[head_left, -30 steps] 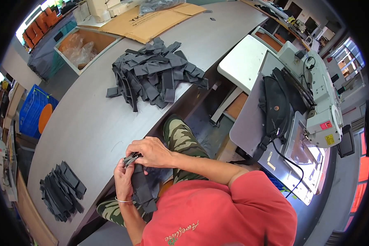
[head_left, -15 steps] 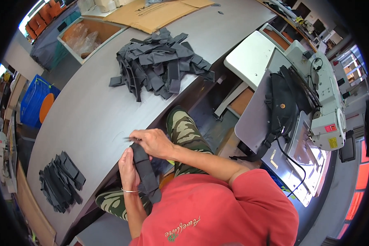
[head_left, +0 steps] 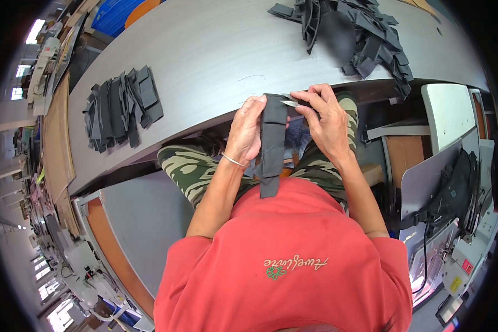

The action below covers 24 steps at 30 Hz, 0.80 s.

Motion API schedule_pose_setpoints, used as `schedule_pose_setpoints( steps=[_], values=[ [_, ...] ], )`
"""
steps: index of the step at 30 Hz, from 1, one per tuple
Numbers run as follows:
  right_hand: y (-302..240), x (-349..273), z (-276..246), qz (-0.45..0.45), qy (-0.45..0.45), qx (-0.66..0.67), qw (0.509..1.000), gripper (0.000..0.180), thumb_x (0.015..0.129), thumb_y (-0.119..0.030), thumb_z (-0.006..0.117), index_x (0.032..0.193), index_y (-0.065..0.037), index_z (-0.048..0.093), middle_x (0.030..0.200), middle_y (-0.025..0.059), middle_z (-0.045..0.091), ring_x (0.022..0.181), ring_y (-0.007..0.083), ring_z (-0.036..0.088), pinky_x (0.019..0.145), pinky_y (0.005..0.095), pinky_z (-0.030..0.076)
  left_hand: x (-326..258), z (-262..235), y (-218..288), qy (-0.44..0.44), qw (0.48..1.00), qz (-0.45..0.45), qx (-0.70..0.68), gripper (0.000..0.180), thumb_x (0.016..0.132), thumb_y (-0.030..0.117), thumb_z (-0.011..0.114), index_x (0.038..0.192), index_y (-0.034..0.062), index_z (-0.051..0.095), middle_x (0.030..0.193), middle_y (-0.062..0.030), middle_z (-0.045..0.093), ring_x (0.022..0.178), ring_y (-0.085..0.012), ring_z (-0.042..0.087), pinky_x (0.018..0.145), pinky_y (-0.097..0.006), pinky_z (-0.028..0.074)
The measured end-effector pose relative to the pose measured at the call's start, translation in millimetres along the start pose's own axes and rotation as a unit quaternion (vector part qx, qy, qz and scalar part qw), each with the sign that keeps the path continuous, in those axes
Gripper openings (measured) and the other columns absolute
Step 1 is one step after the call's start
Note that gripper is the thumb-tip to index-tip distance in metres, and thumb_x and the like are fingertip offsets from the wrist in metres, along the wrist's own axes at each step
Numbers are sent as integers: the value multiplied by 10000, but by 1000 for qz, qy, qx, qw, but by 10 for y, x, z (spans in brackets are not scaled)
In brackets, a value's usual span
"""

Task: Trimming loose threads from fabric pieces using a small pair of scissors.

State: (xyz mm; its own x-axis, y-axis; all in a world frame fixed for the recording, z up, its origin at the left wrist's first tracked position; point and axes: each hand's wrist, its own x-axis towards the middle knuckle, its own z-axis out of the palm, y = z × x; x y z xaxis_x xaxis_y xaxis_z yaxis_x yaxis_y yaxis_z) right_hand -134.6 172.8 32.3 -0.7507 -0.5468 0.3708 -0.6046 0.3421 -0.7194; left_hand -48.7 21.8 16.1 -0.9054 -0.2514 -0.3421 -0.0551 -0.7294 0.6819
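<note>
My left hand point(head_left: 245, 128) is closed on a dark grey fabric strip point(head_left: 273, 146), pinching it near its upper end. Folded sections show along the strip, which hangs down toward my red shirt. At its upper right edge, my right hand point(head_left: 327, 123) grips small thread snips point(head_left: 289, 103) between thumb and fingers. Their silver pointed blade lies against or just over the fabric; most of the snips is hidden in the fingers. Both hands are above my lap, at the table's near edge.
On the grey table point(head_left: 205, 61), a row of dark fabric strips point(head_left: 122, 110) lies left and a loose heap of them point(head_left: 368, 41) far right. A black bag point(head_left: 451, 185) rests beside a sewing machine point(head_left: 470, 260) at right. A blue crate point(head_left: 115, 16) stands beyond the table.
The view has turned, shifting the table and heap. My right hand has moved from above the strip's end to its right side, and the snips' blade now shows clearly. The strip hangs straighter.
</note>
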Motion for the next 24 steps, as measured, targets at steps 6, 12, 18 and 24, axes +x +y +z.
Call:
schedule_pose_setpoints(
  steps=[6,12,18,24],
  values=[
    [-19,-11,91,-63,11,-77,995,220,756,-105,674,971,-154,678,902,51,542,728,247,570,651,357,432,-39,-89,-41,-9,1000,3,5,194,964,228,493,974,38,527,907,-132,638,785,-261,659,737,-394,559],
    [-17,8,157,-70,21,-92,993,205,758,-106,672,956,-158,679,891,44,546,724,240,570,634,350,419,-39,-60,-43,0,1000,4,-11,185,964,218,491,963,38,530,903,-129,637,787,-259,659,744,-385,557],
    [-7,25,211,-60,28,-80,995,188,769,-107,663,950,-154,682,881,48,553,732,245,576,643,355,426,-19,-93,-60,-4,1000,5,-9,184,965,214,487,958,36,533,912,-125,636,807,-263,660,754,-384,555],
    [41,40,174,62,20,76,995,242,754,-121,683,997,-128,671,899,49,563,787,235,583,712,345,452,-66,-96,-37,-28,999,-9,-14,240,973,242,467,1045,24,540,971,-128,632,856,-264,653,774,-393,552]
  ],
)
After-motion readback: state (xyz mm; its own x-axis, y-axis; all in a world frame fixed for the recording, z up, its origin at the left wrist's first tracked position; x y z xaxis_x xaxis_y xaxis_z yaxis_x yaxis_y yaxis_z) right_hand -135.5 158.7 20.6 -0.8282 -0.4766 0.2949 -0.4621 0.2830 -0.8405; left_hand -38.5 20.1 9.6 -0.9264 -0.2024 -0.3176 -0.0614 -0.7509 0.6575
